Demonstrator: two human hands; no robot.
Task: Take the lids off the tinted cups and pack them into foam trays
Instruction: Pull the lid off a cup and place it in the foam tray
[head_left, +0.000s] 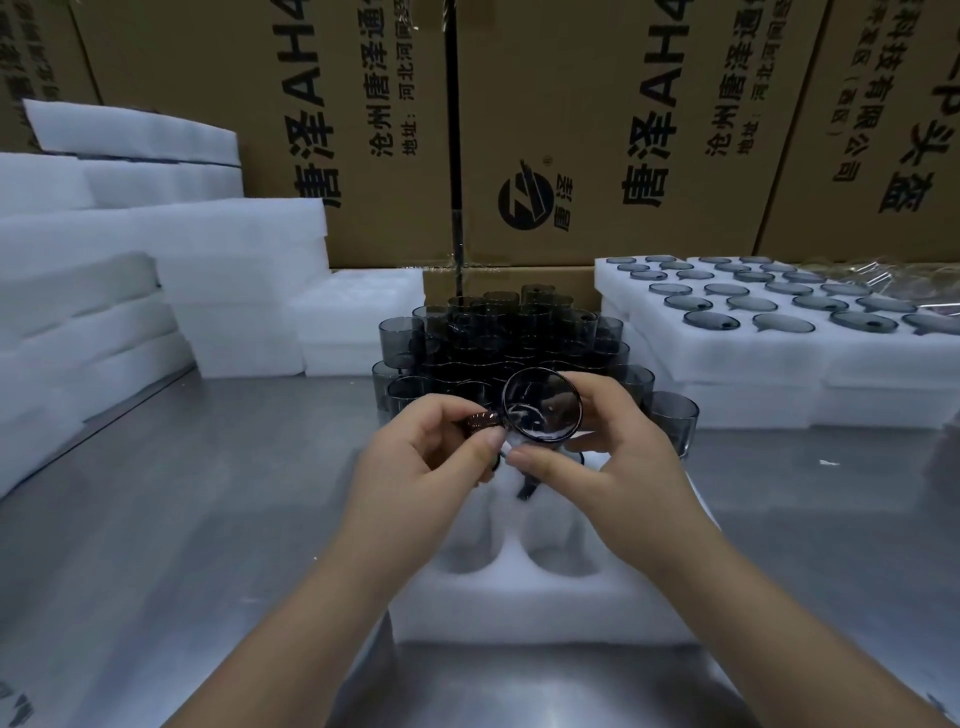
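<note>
cardboard boxes (623, 130) stacked along back, steel table (182, 519) in front. white foam stacks (234, 260) on left, filled foam tray (727, 348) on right. pile of tinted cups (498, 332) mid-table. near foam tray (519, 597) sits right under hands. right hand (618, 457) fingers curled round one cup (543, 405), held above that tray, mouth toward camera. left hand (431, 447) pinching small ribbed piece (480, 420) at cup's edge. lid or not, can't tell tbh

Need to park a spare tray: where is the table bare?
Bare steel table lies left of the foam tray, up to the foam stack. A narrower bare strip lies right of the tray, below the lid trays. Crowded: the stacked cups behind the left hand and right hand, which hold a tinted cup.
</note>
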